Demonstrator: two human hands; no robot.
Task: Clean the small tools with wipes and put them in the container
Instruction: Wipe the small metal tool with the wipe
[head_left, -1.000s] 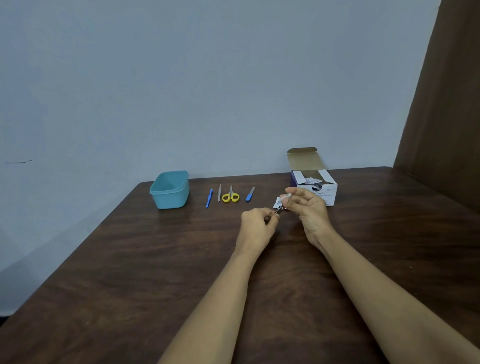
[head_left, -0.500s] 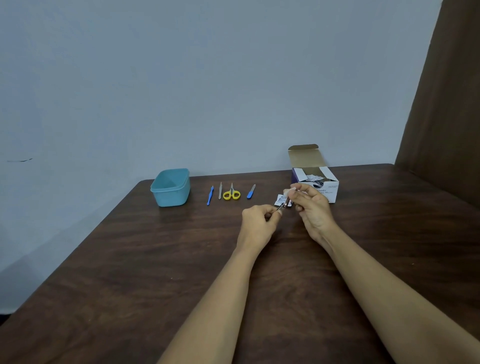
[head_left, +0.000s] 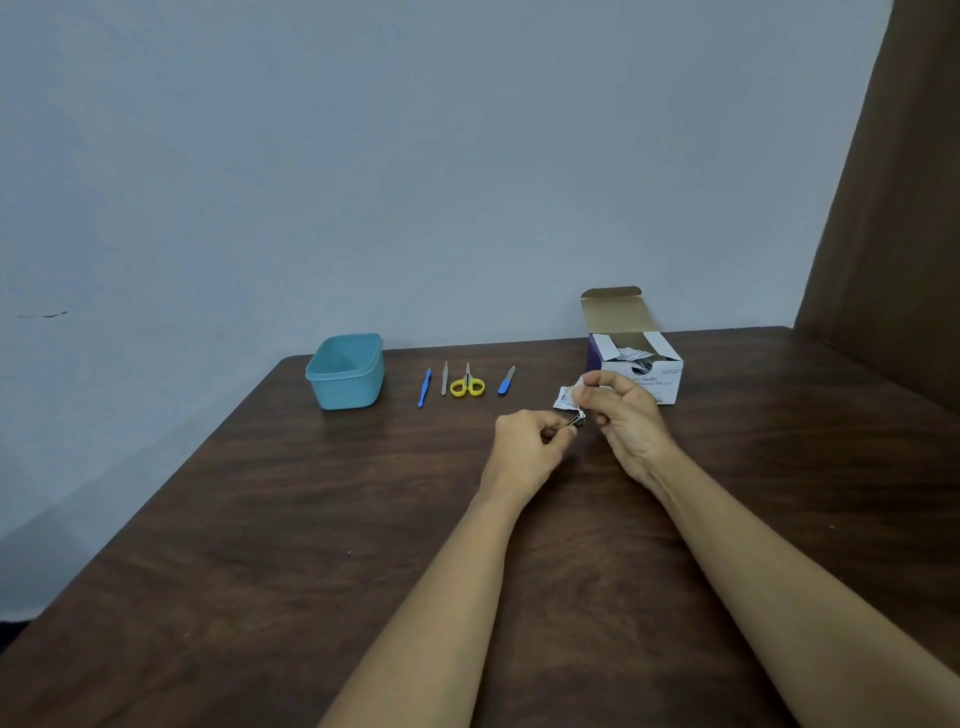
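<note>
Pinching a small metal tool (head_left: 576, 419) between curled fingers and thumb: left hand (head_left: 527, 441), held just above the table (head_left: 260, 519). The tool's kind is too small to tell.

Right hand (head_left: 631, 421): fingers curled, fingertips gripping a white wipe (head_left: 566, 399) at the tool's far end. The two hands nearly meet.

Row at the far edge, left to right:
- teal container (head_left: 345, 389), open-topped, near the far left corner
- blue-handled tool (head_left: 424, 388)
- grey metal tool (head_left: 444, 379)
- yellow-handled scissors (head_left: 467, 386)
- short blue-handled tool (head_left: 506, 381)

The four tools lie apart from each other, between the container and the hands.

Swab box (head_left: 641, 371): white and purple, lid flap up, sachets showing inside, just behind the right hand.

Open room: broad bare wood from the hands to the near edge and out to the left edge.

Surface: dark brown wood grain. Room: pale blue-grey wall (head_left: 415, 182) behind; brown panel (head_left: 893, 208) at right.
</note>
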